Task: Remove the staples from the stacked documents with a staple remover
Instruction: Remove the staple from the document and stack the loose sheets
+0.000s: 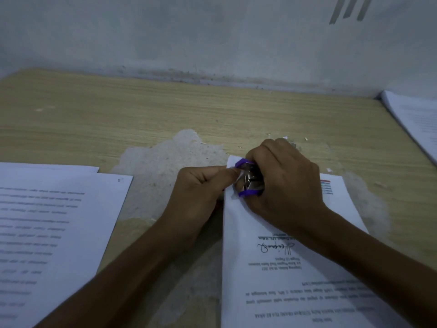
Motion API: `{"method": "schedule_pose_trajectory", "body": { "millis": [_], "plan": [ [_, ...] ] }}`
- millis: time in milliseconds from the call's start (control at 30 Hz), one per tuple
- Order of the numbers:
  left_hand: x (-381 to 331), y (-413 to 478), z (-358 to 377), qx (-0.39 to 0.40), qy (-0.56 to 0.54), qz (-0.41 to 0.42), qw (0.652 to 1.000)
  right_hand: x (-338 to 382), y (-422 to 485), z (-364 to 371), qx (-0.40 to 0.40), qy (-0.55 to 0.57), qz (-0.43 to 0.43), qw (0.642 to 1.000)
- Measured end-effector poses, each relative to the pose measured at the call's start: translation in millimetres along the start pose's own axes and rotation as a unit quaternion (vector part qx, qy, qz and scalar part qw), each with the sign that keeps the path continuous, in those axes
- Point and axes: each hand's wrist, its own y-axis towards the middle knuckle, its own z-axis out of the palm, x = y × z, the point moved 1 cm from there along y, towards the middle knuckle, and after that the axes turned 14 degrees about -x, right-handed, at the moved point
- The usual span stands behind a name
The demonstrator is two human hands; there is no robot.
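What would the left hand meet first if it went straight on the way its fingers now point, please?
The left hand points rightward, pinching the corner of the document; just beyond, it would probably meet the purple staple remover gripped by the right hand, though depth is unclear.

Grips remover (248, 179) in curled right hand (285, 183); pinches paper (236, 233) just left of remover with left hand (201, 187).

A light wood-grain table (82, 119) with a worn, pale patch (170, 159) meets a dim grey wall (189, 31), perhaps mould-stained along its base.
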Motion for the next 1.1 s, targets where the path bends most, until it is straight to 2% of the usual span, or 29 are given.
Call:
{"method": "schedule_pose_trajectory", "body": {
  "millis": [200, 333, 433, 500, 733, 900, 967, 1100],
  "plan": [
    [4, -1, -2, -0.014, 0.078, 0.113, 0.990, 3, 3, -5, 0.073, -0.076, -0.041, 0.994],
    [8, 4, -3, -0.016, 0.107, 0.147, 0.983, 5, 7, -6, 0.231, -0.030, 0.107, 0.966],
    [6, 4, -5, 0.013, 0.092, 0.151, 0.984, 3, 12, -8, 0.227, 0.039, 0.165, 0.959],
    [6, 3, -5, 0.022, 0.090, 0.153, 0.984, 3, 13, -10, 0.222, 0.044, 0.174, 0.958],
    [10, 8, -5, -0.027, 0.054, 0.100, 0.993, 3, 11, -17, 0.170, 0.047, 0.128, 0.976],
    [9, 4, -3, -0.022, 0.060, 0.109, 0.992, 8, 8, -17, 0.150, -0.045, 0.038, 0.987],
    [7, 3, -2, -0.017, 0.060, 0.136, 0.989, 10, 8, -15, 0.165, -0.045, 0.027, 0.985],
    [10, 3, -3, -0.008, 0.079, 0.185, 0.980, 3, 14, -16, 0.229, 0.008, 0.087, 0.969]
  ]
}}
